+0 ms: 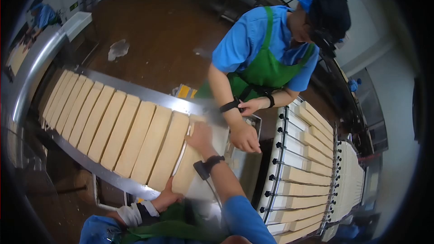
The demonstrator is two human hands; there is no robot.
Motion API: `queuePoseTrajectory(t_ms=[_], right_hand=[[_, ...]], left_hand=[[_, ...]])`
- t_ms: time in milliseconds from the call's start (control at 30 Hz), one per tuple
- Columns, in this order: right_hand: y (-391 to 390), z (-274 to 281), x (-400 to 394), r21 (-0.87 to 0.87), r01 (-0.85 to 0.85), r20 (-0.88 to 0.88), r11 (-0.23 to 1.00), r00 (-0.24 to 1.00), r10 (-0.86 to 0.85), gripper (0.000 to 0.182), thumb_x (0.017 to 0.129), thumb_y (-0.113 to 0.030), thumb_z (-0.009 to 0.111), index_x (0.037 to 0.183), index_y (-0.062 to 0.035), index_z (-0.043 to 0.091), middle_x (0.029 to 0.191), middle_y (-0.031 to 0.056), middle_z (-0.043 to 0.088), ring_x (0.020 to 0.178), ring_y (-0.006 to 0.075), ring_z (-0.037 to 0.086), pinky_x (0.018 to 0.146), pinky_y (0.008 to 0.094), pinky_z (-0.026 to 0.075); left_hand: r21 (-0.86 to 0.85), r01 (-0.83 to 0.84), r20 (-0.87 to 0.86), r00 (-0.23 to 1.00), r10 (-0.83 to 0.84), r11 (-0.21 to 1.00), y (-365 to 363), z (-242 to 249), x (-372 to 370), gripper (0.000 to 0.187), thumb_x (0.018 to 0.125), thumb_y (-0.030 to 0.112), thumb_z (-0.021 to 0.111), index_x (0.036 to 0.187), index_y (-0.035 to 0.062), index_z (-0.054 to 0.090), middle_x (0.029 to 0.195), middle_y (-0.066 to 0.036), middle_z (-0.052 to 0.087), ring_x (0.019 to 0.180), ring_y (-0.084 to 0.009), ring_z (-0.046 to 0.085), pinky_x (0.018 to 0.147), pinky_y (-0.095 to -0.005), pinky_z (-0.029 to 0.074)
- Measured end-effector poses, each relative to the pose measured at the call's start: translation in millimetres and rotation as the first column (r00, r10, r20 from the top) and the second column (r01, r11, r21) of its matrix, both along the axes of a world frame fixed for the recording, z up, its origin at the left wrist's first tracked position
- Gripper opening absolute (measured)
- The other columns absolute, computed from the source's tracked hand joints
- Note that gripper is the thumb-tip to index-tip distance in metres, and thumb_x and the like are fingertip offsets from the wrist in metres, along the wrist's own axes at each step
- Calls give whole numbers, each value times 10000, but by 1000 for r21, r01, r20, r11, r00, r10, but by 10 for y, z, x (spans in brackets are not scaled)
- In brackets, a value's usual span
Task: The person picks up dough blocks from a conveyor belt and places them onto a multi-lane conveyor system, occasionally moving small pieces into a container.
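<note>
A row of long pale blocks, like dough, lies side by side on a metal conveyor (149, 92). My right hand (200, 136) is curled over the far end of the rightmost pale block (186, 171), and a black strap with a small box circles that wrist. At the near end of the same block is my left hand (168, 196), its fingers round the edge. A thin light gap shows between this block and the neighbouring block (168, 153) to its left. The undersides of both hands are hidden.
Across the conveyor a co-worker (266, 45) in a blue shirt and green apron touches a wrist strap. At right, a second conveyor (271, 178) with black knobs and rods carries more pale blocks. Another person (43, 16) works at far left.
</note>
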State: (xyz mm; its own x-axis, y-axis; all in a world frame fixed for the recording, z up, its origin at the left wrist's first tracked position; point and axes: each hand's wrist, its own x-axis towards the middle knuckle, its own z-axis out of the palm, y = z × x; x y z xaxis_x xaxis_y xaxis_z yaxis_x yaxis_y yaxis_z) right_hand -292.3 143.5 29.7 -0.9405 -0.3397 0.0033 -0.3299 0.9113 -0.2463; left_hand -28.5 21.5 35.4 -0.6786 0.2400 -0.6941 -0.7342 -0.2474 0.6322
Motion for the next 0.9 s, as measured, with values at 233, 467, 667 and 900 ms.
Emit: queuePoseTrajectory(t_ms=[233, 467, 667, 900], right_hand=[[1346, 298, 246, 22, 237, 359, 971, 905, -229, 634, 714, -409, 745, 1209, -34, 616, 1156, 254, 614, 1110, 398, 579, 965, 482, 457], [2275, 20, 979, -241, -71, 227, 968, 965, 127, 584, 738, -318, 737, 1282, -161, 597, 1110, 242, 579, 1082, 414, 581, 905, 495, 486], [2291, 532, 2112, -146, 348, 88, 926, 937, -338, 571, 762, -226, 730, 1315, -197, 593, 1111, 246, 571, 1081, 430, 561, 910, 477, 477], [3414, 1407, 3654, -172, 685, -18, 708, 716, -698, 464, 693, -194, 783, 1136, -185, 647, 1034, 138, 638, 980, 390, 563, 846, 453, 479]], left_hand=[[-779, 129, -334, 743, -580, 613, 68, -116, -275, 1026, 633, 312, 845, 1468, 96, 289, 966, -240, 678, 871, -411, 683, 729, -487, 555], [-941, 71, -160, 769, -619, 331, 362, -230, -355, 929, 584, 344, 876, 1349, 112, 402, 904, -237, 684, 848, -442, 679, 741, -512, 557], [-911, -50, -343, 645, -683, 410, 496, -88, -422, 688, 652, 321, 857, 1233, 132, 543, 1011, -227, 686, 920, -429, 668, 795, -509, 545], [-734, 406, -513, 194, -836, 545, 1662, 882, -341, 740, 658, 313, 870, 1288, 114, 537, 1047, -179, 689, 1006, -385, 661, 856, -445, 538]])
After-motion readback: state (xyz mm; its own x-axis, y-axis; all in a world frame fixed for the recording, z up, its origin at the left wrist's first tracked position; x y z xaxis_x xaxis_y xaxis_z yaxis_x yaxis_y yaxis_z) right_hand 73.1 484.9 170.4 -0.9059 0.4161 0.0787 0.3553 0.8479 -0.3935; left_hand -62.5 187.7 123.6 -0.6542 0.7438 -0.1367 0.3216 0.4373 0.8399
